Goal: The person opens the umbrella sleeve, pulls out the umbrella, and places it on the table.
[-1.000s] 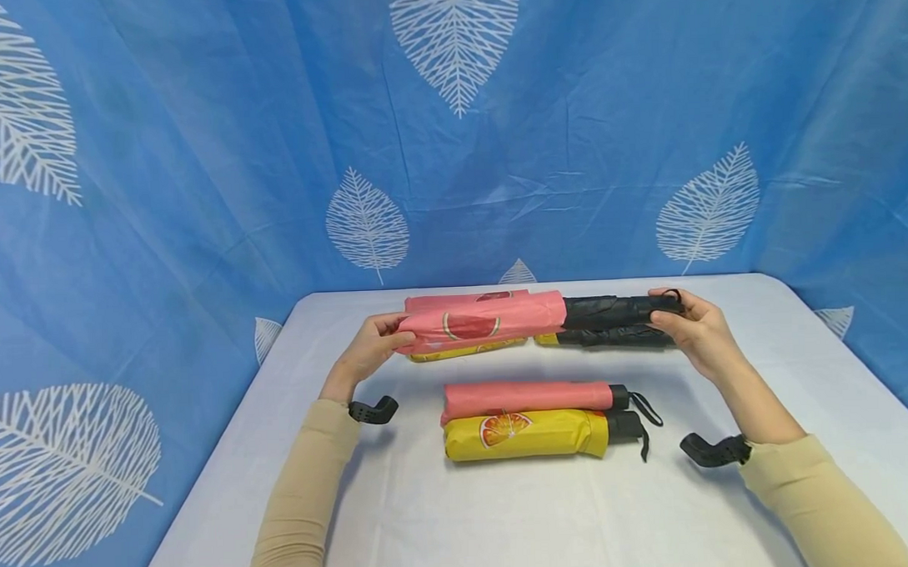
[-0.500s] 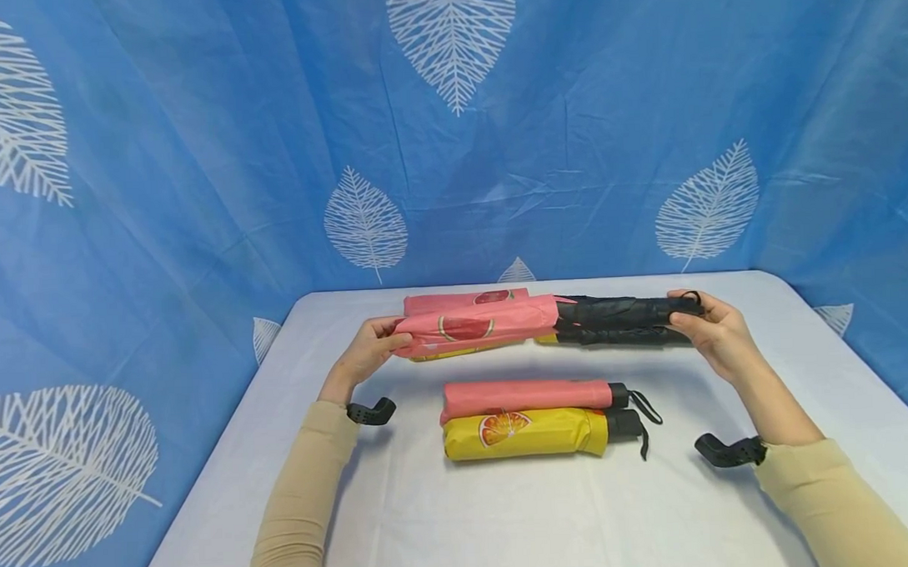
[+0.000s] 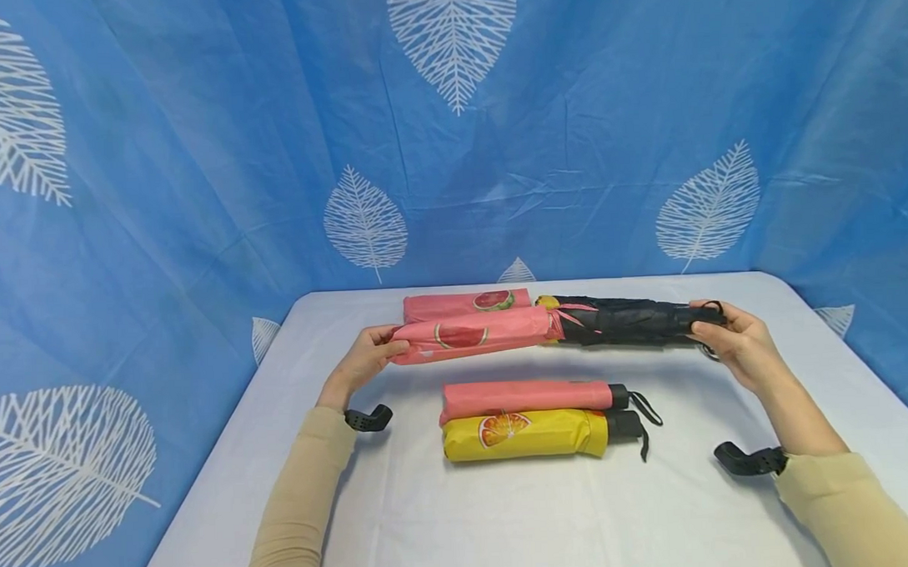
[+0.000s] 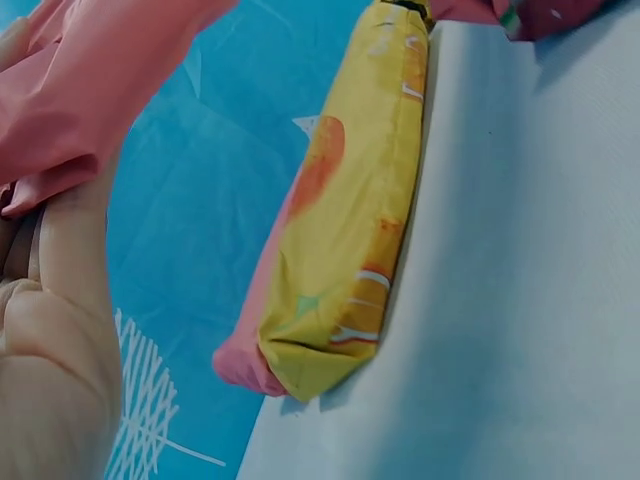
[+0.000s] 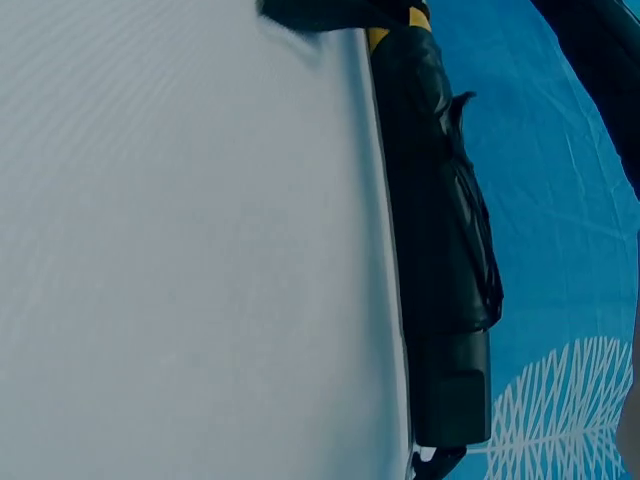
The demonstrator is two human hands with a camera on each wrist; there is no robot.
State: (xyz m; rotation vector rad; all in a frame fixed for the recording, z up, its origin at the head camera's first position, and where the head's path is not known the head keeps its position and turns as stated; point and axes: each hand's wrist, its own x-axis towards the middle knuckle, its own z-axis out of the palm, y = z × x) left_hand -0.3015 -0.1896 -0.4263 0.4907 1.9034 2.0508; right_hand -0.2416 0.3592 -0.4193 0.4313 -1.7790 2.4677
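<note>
The person holds a folded umbrella lengthwise above the far half of the white worktop (image 3: 227, 458). The left hand (image 3: 365, 360) grips the closed end of its pink watermelon-print sleeve (image 3: 471, 335), fingers and thumb curled round the fabric. The right hand (image 3: 734, 345) grips the handle end of the black umbrella (image 3: 628, 321), fingers curled round it. The black canopy shows bare between the mouth of the sleeve and the right hand, so the sleeve covers only the left part of the umbrella.

Behind the held sleeve another pink watermelon-print umbrella (image 3: 462, 302) lies on the worktop. Nearer the person, two more folded umbrellas lie side by side and touching: a pink one (image 3: 525, 395) and a yellow orange-print one (image 3: 527, 435), their black handles to the right. A blue curtain with white leaves (image 3: 194, 159) hangs behind the worktop.
</note>
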